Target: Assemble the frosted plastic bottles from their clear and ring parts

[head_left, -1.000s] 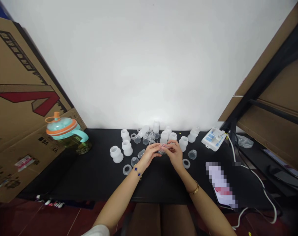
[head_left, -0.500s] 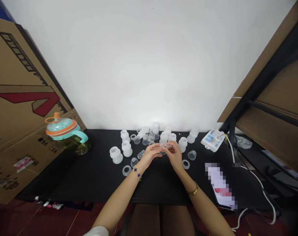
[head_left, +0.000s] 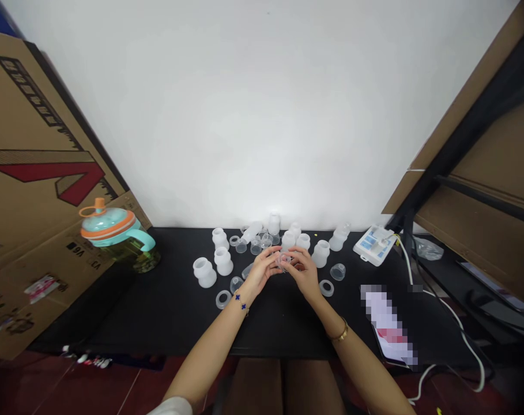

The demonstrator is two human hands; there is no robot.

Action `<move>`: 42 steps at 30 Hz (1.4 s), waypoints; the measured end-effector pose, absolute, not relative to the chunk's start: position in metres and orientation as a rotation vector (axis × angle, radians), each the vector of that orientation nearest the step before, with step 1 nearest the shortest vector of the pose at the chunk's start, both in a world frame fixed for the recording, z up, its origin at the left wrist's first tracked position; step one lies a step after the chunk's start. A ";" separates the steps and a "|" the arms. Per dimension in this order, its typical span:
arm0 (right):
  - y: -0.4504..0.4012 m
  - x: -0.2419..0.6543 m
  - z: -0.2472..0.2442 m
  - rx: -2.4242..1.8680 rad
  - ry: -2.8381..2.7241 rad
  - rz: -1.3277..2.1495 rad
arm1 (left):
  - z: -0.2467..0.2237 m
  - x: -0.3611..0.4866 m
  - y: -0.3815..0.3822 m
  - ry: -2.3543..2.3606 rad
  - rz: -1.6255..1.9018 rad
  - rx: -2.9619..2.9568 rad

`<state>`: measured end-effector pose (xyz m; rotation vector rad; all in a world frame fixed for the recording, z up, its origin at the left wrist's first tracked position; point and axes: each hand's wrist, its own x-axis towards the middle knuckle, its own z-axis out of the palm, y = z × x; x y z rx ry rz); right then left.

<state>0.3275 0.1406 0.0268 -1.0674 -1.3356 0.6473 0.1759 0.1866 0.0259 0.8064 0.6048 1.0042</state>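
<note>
Both my hands meet over the black table, fingers curled around a small clear plastic piece point(head_left: 283, 261); it looks like a bottle ring, partly hidden by the fingers. My left hand point(head_left: 264, 271) grips it from the left, and my right hand point(head_left: 304, 271) pinches its other side. White bottle bodies point(head_left: 223, 261) stand to the left and behind the hands. Clear dome caps point(head_left: 236, 284) and collar rings point(head_left: 223, 299) lie near my left wrist. Beside my right hand are another collar ring point(head_left: 326, 288) and a dome cap point(head_left: 338, 271). A capped bottle point(head_left: 340, 237) stands at the back right.
A turquoise jug point(head_left: 119, 236) with an orange-trimmed lid stands at the left by a cardboard box point(head_left: 37, 190). On the right are a white power strip point(head_left: 374, 245), a phone point(head_left: 389, 325) and a trailing white cable point(head_left: 454, 314). A white wall point(head_left: 266, 115) rises behind the table.
The clear piece has been turned between my fingers and now faces me more. My right hand has dropped slightly, its fingers reaching over the piece. The bottles stand where they were.
</note>
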 end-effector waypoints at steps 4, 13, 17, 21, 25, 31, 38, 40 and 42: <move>0.142 0.329 0.028 -1.109 -1.267 0.628 | 0.028 0.175 0.184 0.600 0.976 0.855; 0.141 0.329 0.021 -1.135 -1.277 0.578 | 0.030 0.176 0.181 0.611 0.974 0.885; 0.142 0.328 0.021 -1.121 -1.275 0.573 | 0.029 0.176 0.182 0.642 1.002 0.877; 0.142 0.328 0.023 -1.102 -1.305 0.594 | 0.029 0.176 0.183 0.653 1.035 0.876; 0.142 0.327 0.024 -1.088 -1.392 0.626 | 0.027 0.177 0.185 0.665 1.039 0.858; 0.139 0.325 0.026 -1.078 -1.517 0.556 | 0.024 0.179 0.188 0.720 1.068 0.858; 0.139 0.325 0.025 -1.096 -1.446 0.500 | 0.025 0.178 0.185 0.711 1.017 0.881; 0.139 0.325 0.024 -1.102 -1.431 0.483 | 0.026 0.178 0.184 0.711 1.008 0.891; 0.139 0.326 0.023 -1.104 -1.418 0.473 | 0.027 0.178 0.184 0.712 1.001 0.897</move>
